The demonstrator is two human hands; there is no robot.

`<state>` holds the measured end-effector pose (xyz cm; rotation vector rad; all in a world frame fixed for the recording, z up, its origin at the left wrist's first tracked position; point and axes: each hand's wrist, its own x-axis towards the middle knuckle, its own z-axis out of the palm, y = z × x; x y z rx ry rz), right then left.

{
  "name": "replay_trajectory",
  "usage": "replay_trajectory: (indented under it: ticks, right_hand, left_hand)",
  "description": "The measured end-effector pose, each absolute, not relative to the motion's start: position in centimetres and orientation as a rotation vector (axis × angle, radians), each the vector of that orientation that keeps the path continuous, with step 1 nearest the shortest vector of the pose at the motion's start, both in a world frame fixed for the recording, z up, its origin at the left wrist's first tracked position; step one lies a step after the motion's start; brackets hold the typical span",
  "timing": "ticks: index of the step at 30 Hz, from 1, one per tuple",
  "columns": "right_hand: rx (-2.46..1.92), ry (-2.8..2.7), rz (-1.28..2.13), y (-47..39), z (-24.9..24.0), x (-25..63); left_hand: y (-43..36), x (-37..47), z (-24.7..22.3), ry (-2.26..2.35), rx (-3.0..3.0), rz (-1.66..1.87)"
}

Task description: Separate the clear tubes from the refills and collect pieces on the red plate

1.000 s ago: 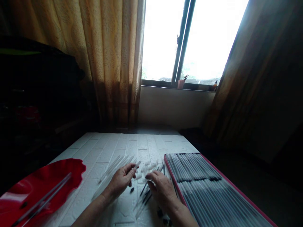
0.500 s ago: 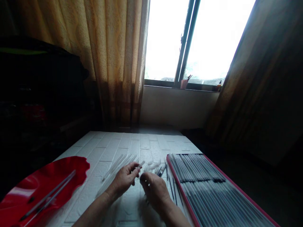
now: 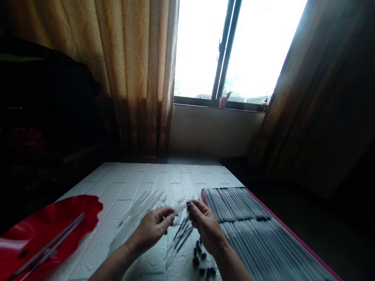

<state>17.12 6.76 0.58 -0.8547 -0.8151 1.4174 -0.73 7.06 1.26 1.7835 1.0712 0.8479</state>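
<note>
My left hand (image 3: 156, 225) pinches a clear pen cap (image 3: 179, 208) between thumb and fingers. Facing it, the fingertips of my right hand (image 3: 206, 224) are closed on a small black plug (image 3: 188, 203); the two pieces are close together, and whether they touch is hard to tell. Below, between the hands, lie several thin dark ink refills (image 3: 183, 233). Several loose black plugs (image 3: 196, 261) are scattered beside my right wrist. Clear pen barrels (image 3: 140, 207) lie in a loose bunch beyond my left forearm. More clear pieces behind the hands are partly hidden.
A red-edged box (image 3: 293, 230) packed with rows of pens stands at the right. On the left, a red wavy-rimmed dish (image 3: 88, 203) holds a few pens (image 3: 55, 246). Everything rests on a white brick-patterned table (image 3: 125, 175); a window and curtains (image 3: 137, 78) are behind.
My right hand has lifted and moved right, now holding a black plug by the clear cap. The refills and loose plugs that it covered now show. The view has shifted slightly.
</note>
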Motion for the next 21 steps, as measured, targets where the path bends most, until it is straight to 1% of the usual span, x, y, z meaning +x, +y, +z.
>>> replay_trajectory:
  ticks: [9, 21]
  right_hand:
    - [-0.864, -0.863, 1.442, 6.45, 0.78, 16.81]
    - [-0.902, -0.997, 1.363, 6.6, 0.48, 16.93]
  left_hand:
    - [7.04, -0.66, 1.26, 1.111, 1.847, 0.831]
    - [6.52, -0.65, 2.03, 1.146, 1.921, 0.799]
